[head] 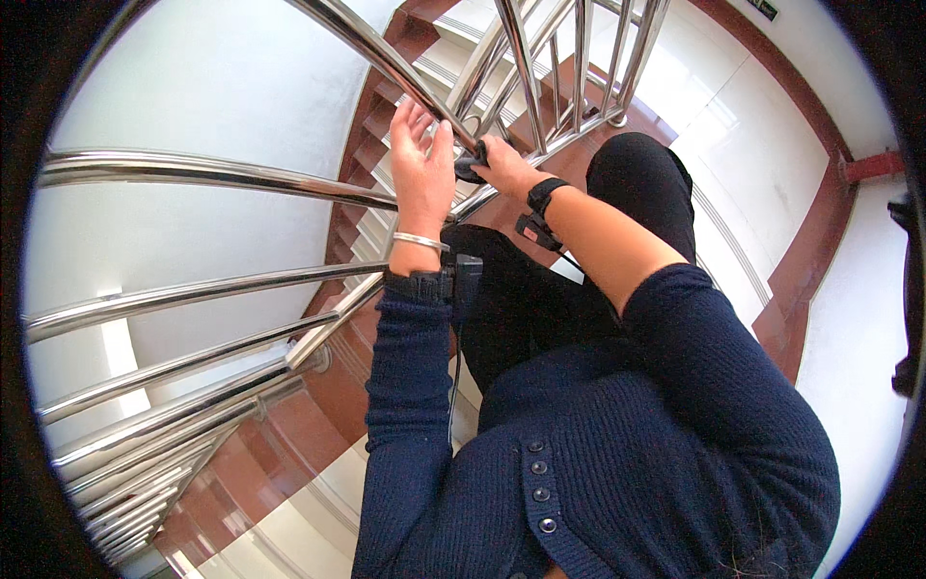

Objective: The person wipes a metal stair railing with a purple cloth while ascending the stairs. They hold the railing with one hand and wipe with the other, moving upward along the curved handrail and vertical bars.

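Note:
My right hand point(506, 166) grips a dark cloth point(472, 168), which lies against a shiny metal baluster point(391, 61) of the stair railing. Just left of it, my left hand point(423, 163) is raised beside the same baluster with its fingers apart and nothing in it; whether its fingertips touch the metal I cannot tell. A silver bangle point(421, 240) circles my left wrist. Black straps with small devices sit on both wrists. The cloth is partly hidden by my right fingers.
More metal balusters point(217, 172) run down the left side, and a further railing section point(579, 65) stands at the top. Stairs with red-brown edges point(788, 318) lie on the right, and a lower flight point(362, 155) descends behind the railing. My bent knees are close to the bottom rail.

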### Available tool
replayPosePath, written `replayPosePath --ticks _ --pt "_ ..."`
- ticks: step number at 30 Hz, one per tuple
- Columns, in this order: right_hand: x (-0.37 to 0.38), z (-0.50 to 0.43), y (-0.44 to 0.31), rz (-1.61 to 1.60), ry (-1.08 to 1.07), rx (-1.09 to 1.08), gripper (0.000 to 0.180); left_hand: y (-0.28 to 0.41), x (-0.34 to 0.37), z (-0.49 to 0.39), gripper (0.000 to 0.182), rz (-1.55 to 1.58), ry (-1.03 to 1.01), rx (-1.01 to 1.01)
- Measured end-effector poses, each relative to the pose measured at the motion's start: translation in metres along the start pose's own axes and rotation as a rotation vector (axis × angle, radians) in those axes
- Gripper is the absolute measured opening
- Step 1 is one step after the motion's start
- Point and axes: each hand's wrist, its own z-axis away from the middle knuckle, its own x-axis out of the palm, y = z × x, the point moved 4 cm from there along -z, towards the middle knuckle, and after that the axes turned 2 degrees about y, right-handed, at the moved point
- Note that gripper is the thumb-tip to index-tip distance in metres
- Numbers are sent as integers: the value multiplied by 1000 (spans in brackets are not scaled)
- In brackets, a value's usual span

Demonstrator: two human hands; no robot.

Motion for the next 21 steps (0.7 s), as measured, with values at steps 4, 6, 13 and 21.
replayPosePath --ticks 4,6,13,21 --pt "24 8 28 -14 -20 225 47 6 6 -8 51 35 -110 -105" --pt "23 8 22 -39 51 204 43 10 9 -6 51 63 -115 -55" --pt "-35 -3 -63 -139 279 -22 36 6 17 -4 52 62 -70 -47" --pt "-43 -7 -70 -332 380 -242 34 8 18 -9 53 45 -59 -75"
